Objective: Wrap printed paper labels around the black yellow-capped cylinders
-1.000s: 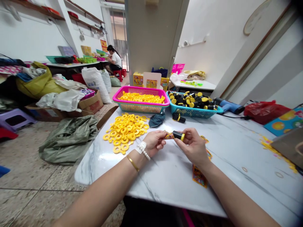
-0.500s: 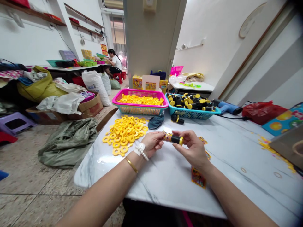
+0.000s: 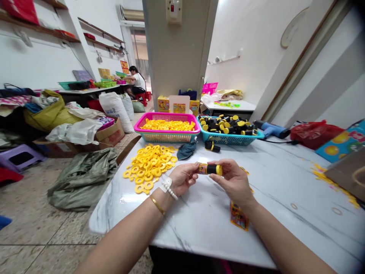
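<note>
Above the white marbled table [image 3: 199, 224], a small black tube [image 3: 212, 169] with a yellow end and a colourful printed label lies nearly level between my hands. My left hand [image 3: 184, 178] pinches the labelled left end. At the yellow end, the thumb and fingers of my right hand [image 3: 235, 182] are closed about the tube. Under my right wrist lie several printed sticker sheets [image 3: 238, 217], partly hidden. Left of my left hand spreads a heap of yellow ring-shaped pieces [image 3: 152, 161]. A dark cloth [image 3: 186, 150] and a loose black piece [image 3: 212, 146] lie beyond my hands.
A pink basket [image 3: 138, 127] full of yellow pieces stands at the back, beside a blue basket [image 3: 228, 139] of black and yellow tubes. A blue tool [image 3: 273, 130] and a red bag [image 3: 315, 134] lie to the right. Another person [image 3: 138, 81] sits far back.
The view has tilted and shifted slightly. The tube has turned a little more level, with both hands still on it.
</note>
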{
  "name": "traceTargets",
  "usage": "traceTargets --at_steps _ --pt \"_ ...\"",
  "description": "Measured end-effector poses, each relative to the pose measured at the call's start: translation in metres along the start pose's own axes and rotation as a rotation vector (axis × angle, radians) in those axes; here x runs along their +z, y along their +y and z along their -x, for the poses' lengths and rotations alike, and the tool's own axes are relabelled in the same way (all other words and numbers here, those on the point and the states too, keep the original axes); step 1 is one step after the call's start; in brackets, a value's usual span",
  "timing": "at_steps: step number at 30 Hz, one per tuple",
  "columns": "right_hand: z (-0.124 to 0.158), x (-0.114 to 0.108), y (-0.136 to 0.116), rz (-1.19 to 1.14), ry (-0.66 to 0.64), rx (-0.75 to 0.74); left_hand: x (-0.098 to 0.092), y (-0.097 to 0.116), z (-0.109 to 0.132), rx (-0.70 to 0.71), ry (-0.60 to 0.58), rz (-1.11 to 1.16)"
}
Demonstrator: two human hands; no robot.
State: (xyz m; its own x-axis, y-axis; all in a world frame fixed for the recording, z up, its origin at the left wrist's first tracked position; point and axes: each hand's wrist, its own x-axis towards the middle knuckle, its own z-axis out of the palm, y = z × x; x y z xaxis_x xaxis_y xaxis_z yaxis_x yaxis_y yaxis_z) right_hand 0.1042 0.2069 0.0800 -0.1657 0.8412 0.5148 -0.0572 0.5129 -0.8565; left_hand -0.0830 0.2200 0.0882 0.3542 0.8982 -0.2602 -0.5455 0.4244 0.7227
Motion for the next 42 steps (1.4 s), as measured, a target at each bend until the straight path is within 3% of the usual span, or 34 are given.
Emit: traceTargets --at_steps 6,16,20,23,26,29,35,42 --pt "-0.003 -0.004 0.002 -0.106 0.023 0.064 0.001 -0.001 0.001 -0.008 -0.048 -0.016" --pt "-0.003 -0.005 0.003 -0.201 -0.031 0.282 0.004 -0.004 0.001 -0.016 0.006 -0.031" --pt "-0.005 -0.008 0.001 -0.146 0.062 0.221 0.000 -0.004 0.000 0.110 0.118 -0.114" --pt "-0.005 -0.007 0.000 -0.121 0.083 0.200 -0.001 -0.003 0.001 0.097 0.020 -0.201" --pt "-0.004 -0.007 -0.002 -0.077 0.022 0.213 -0.002 -0.002 0.002 0.055 -0.118 -0.279" --pt "-0.003 -0.011 -0.006 0.037 -0.060 0.180 -0.004 -0.004 0.000 0.072 -0.118 -0.340" --pt "-0.003 -0.016 -0.013 0.374 -0.148 -0.054 0.004 -0.012 -0.004 0.160 -0.102 -0.436" --pt "-0.004 -0.016 -0.011 0.550 -0.092 -0.174 -0.003 0.000 0.003 -0.022 -0.133 -0.380"
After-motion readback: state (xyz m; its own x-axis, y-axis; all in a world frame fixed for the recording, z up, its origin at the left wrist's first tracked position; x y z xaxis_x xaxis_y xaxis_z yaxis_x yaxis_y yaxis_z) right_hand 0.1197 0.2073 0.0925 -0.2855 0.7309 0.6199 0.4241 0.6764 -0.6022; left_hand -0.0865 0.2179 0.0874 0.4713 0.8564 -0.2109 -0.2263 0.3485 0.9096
